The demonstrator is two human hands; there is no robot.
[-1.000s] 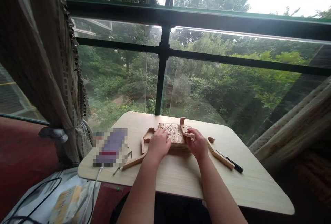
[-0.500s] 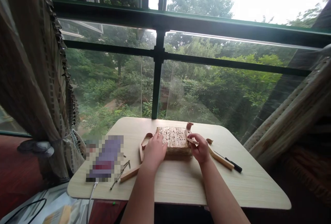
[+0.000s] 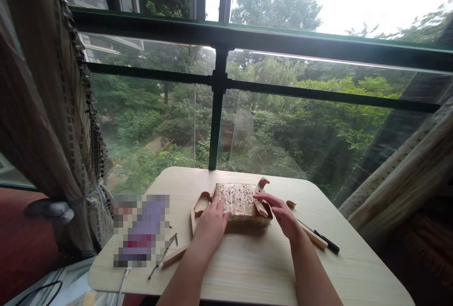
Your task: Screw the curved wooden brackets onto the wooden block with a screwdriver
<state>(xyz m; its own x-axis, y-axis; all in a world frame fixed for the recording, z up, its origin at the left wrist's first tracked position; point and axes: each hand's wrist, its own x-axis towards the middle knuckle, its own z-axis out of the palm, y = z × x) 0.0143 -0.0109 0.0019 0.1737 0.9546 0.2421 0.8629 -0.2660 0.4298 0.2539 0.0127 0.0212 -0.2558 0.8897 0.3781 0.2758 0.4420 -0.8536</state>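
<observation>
A tan rectangular block (image 3: 236, 197) with many dark specks on its top lies near the middle of the table. My left hand (image 3: 214, 216) rests on its left end, fingers spread out and flat. Over the block's right end is my right hand (image 3: 283, 214), its fingers stretched and apart, the fingertips by a small wooden piece (image 3: 261, 208) that sits on that end. A curled brown strip (image 3: 262, 184) sticks up at the back right corner. Left of the block lies another curled brown strip (image 3: 202, 201), partly behind my left hand.
A pale table (image 3: 247, 268) stands before a window. At left lie a blurred-out purple object (image 3: 143, 230) with a white cable (image 3: 124, 277), several nails or thin rods (image 3: 163, 255) and a wooden stick (image 3: 175, 255). At right are another stick (image 3: 316, 238), a black-handled tool (image 3: 327, 242) and a brown curl (image 3: 290, 204).
My right hand has let go of the small wooden piece, which now lies on the block's right end, and its fingers have straightened. My left hand stays on the block. The view has tilted slightly up.
</observation>
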